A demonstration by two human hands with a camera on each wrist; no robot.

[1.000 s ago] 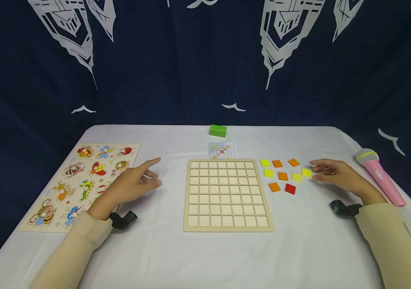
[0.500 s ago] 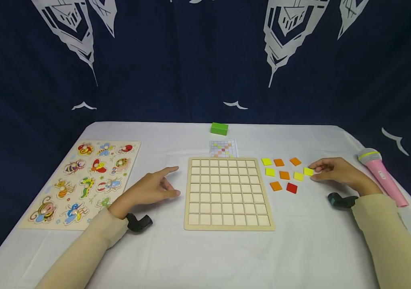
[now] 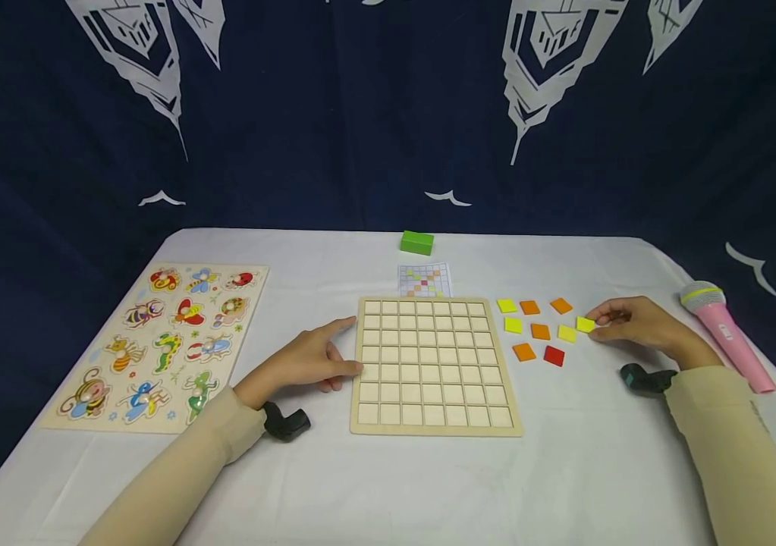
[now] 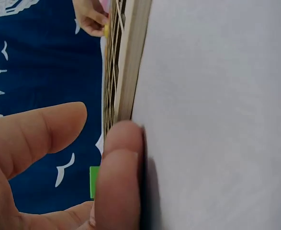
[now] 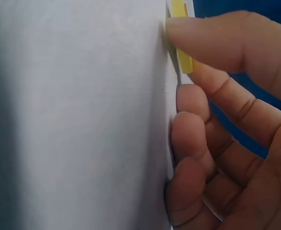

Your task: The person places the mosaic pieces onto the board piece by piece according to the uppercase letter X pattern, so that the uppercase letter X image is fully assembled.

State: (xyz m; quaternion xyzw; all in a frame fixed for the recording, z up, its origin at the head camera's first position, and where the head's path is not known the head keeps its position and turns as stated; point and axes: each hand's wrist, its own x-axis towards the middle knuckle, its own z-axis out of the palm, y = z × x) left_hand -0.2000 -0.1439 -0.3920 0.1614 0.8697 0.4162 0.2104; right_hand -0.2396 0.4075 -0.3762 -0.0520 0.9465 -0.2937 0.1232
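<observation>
My right hand [image 3: 647,330] pinches a yellow square tile [image 3: 584,324] at the right end of a loose group of tiles. In the right wrist view the yellow tile [image 5: 184,57] is between thumb and index finger, tilted up off the white cloth. The other fingers are curled near the cloth. At the left edge of a wooden grid board [image 3: 437,429], my left hand [image 3: 302,360] has its index finger stretched out and its thumb apart from it. The left wrist view shows fingertips close against the board's side [image 4: 130,72]; whether they touch it I cannot tell.
Several yellow, orange [image 3: 540,331] and red [image 3: 554,356] tiles lie right of the board. Behind it are a printed pattern card [image 3: 424,280] and a green block [image 3: 417,243]. An insect puzzle board [image 3: 155,345] lies left, a pink microphone [image 3: 729,337] far right.
My left hand has moved right, from over the insect puzzle to the grid board's left edge. My right hand has moved only slightly and now pinches the yellow tile.
</observation>
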